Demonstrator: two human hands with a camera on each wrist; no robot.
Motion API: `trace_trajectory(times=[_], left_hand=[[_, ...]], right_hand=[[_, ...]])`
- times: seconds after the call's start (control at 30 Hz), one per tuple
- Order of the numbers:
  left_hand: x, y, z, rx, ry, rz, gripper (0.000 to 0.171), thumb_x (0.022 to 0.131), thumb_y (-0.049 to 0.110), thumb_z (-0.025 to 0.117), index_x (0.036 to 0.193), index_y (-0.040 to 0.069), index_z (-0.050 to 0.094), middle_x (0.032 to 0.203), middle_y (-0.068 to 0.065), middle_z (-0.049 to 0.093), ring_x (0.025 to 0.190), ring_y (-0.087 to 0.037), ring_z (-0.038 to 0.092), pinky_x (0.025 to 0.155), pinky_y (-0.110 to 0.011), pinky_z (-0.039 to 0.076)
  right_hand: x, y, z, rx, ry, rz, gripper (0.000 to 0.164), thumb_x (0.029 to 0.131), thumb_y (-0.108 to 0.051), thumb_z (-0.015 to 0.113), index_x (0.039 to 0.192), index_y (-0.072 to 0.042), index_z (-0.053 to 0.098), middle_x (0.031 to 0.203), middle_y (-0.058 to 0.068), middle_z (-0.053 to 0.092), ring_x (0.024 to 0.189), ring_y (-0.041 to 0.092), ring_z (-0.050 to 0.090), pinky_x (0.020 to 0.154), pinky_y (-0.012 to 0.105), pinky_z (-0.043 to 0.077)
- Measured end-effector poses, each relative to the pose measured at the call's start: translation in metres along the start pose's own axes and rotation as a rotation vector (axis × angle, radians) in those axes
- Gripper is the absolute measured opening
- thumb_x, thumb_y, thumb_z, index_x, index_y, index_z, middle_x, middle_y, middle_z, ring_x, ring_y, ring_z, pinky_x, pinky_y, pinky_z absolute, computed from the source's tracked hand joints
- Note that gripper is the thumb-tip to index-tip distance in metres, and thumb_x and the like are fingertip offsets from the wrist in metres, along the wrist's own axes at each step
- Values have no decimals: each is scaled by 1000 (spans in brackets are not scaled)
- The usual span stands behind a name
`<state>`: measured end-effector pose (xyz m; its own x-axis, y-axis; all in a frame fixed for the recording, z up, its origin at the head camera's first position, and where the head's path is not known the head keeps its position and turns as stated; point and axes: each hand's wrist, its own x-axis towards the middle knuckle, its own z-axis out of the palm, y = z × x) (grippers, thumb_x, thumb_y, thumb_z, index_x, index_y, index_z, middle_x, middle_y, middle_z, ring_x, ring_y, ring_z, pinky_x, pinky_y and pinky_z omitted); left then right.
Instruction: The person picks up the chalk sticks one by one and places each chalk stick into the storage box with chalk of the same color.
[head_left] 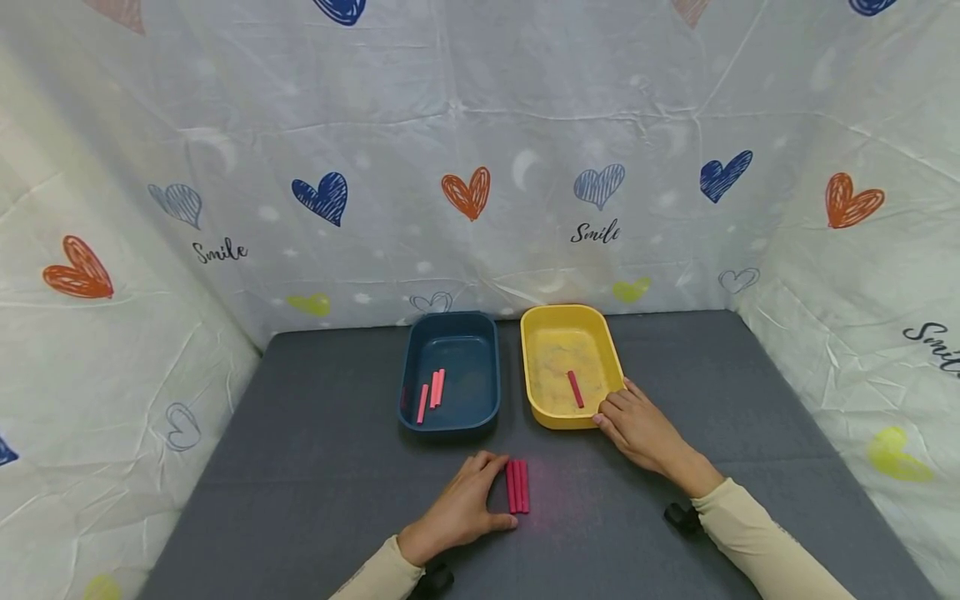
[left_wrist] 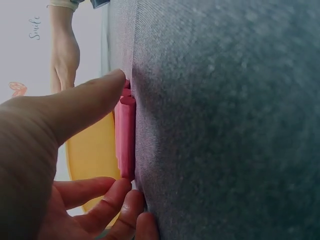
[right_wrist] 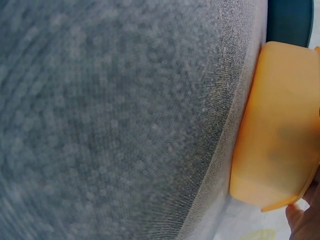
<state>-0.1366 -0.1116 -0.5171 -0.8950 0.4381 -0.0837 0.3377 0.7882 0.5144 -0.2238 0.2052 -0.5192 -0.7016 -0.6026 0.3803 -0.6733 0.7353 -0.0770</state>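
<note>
Three dark pink chalk sticks (head_left: 517,487) lie side by side on the grey cloth. My left hand (head_left: 461,504) is spread around their left side, thumb by the near ends and fingertips by the far ends. In the left wrist view, the thumb (left_wrist: 102,97) and curved fingers bracket the chalk lengthwise. Beyond them, my right hand (head_left: 648,433) holds the near right corner of a yellow tray (head_left: 551,350). Its thumb (right_wrist: 294,214) is at the rim in the right wrist view. One dark red chalk stick (head_left: 575,389) lies inside that tray.
Left of the yellow tray stands a dark blue tray (head_left: 468,367) with three lighter pink chalk sticks (head_left: 435,392) in it. A white curtain (head_left: 525,83) printed with hearts closes off the back and both sides of the grey table (head_left: 300,467).
</note>
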Motion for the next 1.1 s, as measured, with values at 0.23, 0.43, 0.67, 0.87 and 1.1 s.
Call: trace_trajectory(times=[0.23,0.43,0.67,0.87,1.1], left_hand=[[2,0,2,32,13,3,83,72,39,86,139,5,52,125,-5,56,113,-22,52,96,-44,49],[4,0,2,28,4,-13,82,72,39,86,138,5,52,125,-5,56,113,-21,51,97,-44,49],[5,0,2,29,9,-23,79,72,38,86,137,6,53,124,-5,56,112,-21,52,97,-43,50],[5,1,1,-5,16,-39,78,72,37,86,137,8,53,126,-5,56,115,-22,53,98,-44,50],[5,2,-10,-67,44,-15,77,75,36,85,138,7,51,125,-4,54,113,-19,53,97,-43,51]], right_hand=[[0,1,1,-3,-4,3,20,101,-27,53,84,-18,56,84,-2,57,93,22,59,116,53,32],[0,1,1,4,-6,7,19,101,-27,53,85,-18,57,85,-2,57,93,22,59,116,53,31],[0,1,1,0,1,1,19,101,-27,53,85,-18,57,85,-2,58,93,21,59,116,53,32],[0,1,2,8,-1,8,19,101,-27,53,85,-18,57,85,-3,57,94,21,59,116,53,32],[0,0,1,14,-17,23,19,101,-28,53,85,-18,57,85,-3,57,94,21,59,117,53,31]])
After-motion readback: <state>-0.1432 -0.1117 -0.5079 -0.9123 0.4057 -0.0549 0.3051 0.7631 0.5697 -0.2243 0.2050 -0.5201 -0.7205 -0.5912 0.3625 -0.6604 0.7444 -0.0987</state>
